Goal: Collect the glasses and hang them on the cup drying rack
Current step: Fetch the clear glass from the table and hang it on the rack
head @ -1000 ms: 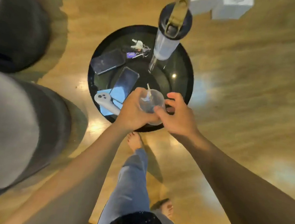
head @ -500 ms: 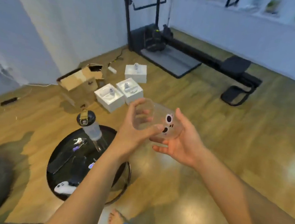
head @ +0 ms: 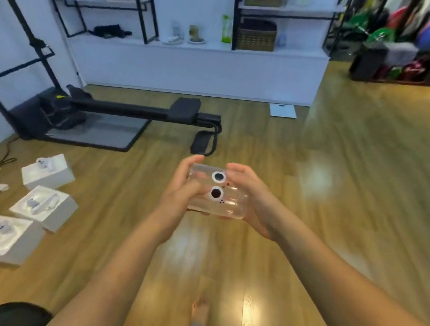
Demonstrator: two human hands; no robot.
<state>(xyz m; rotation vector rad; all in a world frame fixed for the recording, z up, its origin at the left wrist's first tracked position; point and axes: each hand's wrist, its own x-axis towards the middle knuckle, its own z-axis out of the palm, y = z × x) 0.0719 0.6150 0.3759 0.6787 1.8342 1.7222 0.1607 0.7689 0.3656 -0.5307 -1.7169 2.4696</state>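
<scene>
A clear glass [head: 226,204] printed with two black-and-white eye dots lies on its side in front of me, above the wooden floor. My left hand [head: 182,190] grips its left end, fingers curled over the top. My right hand [head: 254,196] cups its right end from behind and below. No cup drying rack shows in this view.
Three white boxes [head: 43,205] sit on the floor at the left. A black exercise bench [head: 144,113] on a grey mat lies ahead left. A white low wall with shelves [head: 193,64] stands at the back. My bare foot [head: 199,311] is below the hands.
I lifted the glass off the round black table with both hands. My view swung up and right from the table to the room, and the glass now lies sideways.
</scene>
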